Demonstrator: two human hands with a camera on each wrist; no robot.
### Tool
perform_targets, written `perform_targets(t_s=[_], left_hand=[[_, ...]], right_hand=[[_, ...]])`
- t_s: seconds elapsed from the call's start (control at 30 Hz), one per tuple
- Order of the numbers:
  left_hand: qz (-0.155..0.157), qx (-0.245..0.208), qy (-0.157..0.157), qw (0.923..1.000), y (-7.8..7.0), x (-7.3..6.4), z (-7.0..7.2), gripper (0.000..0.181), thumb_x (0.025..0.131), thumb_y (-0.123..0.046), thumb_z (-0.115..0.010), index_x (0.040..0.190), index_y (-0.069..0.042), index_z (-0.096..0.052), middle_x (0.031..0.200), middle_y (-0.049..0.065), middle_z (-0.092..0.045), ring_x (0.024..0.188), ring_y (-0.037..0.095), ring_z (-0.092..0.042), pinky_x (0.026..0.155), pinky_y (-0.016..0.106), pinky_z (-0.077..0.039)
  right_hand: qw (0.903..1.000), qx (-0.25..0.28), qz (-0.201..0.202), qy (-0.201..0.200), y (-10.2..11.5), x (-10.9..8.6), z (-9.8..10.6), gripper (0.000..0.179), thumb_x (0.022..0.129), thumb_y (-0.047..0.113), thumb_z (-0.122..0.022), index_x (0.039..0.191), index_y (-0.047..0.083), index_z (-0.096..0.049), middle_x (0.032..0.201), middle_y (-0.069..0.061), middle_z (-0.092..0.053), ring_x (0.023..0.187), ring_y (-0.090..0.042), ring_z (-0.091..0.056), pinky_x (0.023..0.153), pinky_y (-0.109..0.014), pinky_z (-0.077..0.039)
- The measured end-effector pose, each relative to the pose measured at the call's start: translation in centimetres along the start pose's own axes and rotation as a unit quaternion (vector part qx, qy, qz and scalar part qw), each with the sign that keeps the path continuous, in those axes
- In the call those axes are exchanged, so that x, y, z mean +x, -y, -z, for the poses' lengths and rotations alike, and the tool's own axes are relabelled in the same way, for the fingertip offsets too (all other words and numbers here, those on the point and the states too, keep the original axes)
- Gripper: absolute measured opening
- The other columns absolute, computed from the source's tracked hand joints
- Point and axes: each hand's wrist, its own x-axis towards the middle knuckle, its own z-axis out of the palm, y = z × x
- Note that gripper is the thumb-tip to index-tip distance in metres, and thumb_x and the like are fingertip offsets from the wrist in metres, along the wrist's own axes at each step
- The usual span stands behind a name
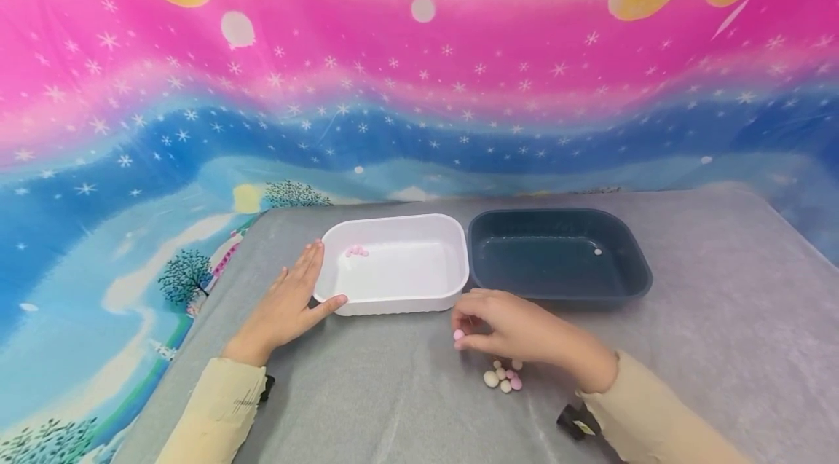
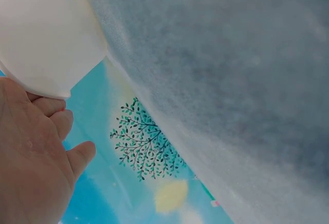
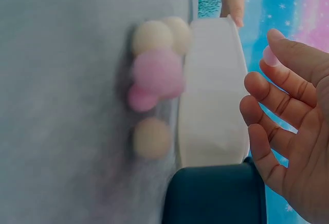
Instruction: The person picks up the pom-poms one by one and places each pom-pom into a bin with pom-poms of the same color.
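A small pink ball [image 1: 459,334] is pinched between the thumb and a finger of my right hand [image 1: 518,329], just in front of the white tray's near right corner. In the right wrist view the same pink ball [image 3: 270,56] shows at the fingertips. My left hand [image 1: 285,311] rests against the left end of the white tray [image 1: 393,306], its fingers straight along the rim and its thumb at the near side. Several pink balls [image 1: 357,250] lie inside that tray. Below my right hand sits a loose pile of cream and pink balls [image 1: 506,375] on the grey cloth.
A dark blue-green tray [image 1: 560,295] stands right of the white one, close beside it, with one small white ball [image 1: 598,252] inside. Grey cloth [image 1: 734,318] covers the table. Behind hangs a colourful printed backdrop [image 1: 419,85].
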Motion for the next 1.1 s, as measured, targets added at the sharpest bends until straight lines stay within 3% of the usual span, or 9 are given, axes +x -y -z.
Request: perform_targets(t_s=[0.43, 0.77, 1.1], left_hand=[[0.001, 0.001, -0.001, 1.0000, 0.0, -0.1, 0.0, 0.101, 0.093, -0.068, -0.049, 0.160, -0.009, -0.001, 0.169, 0.008, -0.003, 0.156, 0.030, -0.007, 0.121, 0.063, -0.014], [-0.002, 0.006, -0.009, 0.9999, 0.0, -0.1, -0.1, 0.099, 0.094, -0.065, -0.049, 0.160, -0.006, -0.004, 0.168, 0.012, -0.006, 0.156, 0.032, -0.010, 0.121, 0.064, -0.015], [0.001, 0.003, -0.003, 1.0000, 0.0, 0.0, 0.1, 0.100, 0.093, -0.068, -0.049, 0.160, -0.009, -0.002, 0.169, 0.008, -0.003, 0.156, 0.029, -0.007, 0.121, 0.062, -0.014]], right_hand=[[0.9985, 0.038, 0.035, -0.015, -0.1, 2.3, -0.1, 0.012, 0.091, 0.025, -0.073, 0.092, 0.018, -0.064, 0.085, 0.011, -0.058, 0.080, -0.004, -0.055, 0.075, -0.024, -0.052], [0.9978, 0.063, 0.018, -0.012, 0.1, 3.8, 0.7, 0.011, 0.091, 0.022, -0.073, 0.090, 0.018, -0.063, 0.082, 0.010, -0.057, 0.078, -0.011, -0.057, 0.071, -0.029, -0.053], [0.9976, 0.065, 0.011, -0.021, -0.2, 4.9, 1.5, 0.012, 0.090, 0.020, -0.074, 0.088, 0.016, -0.063, 0.079, 0.008, -0.056, 0.077, -0.014, -0.056, 0.070, -0.031, -0.053]])
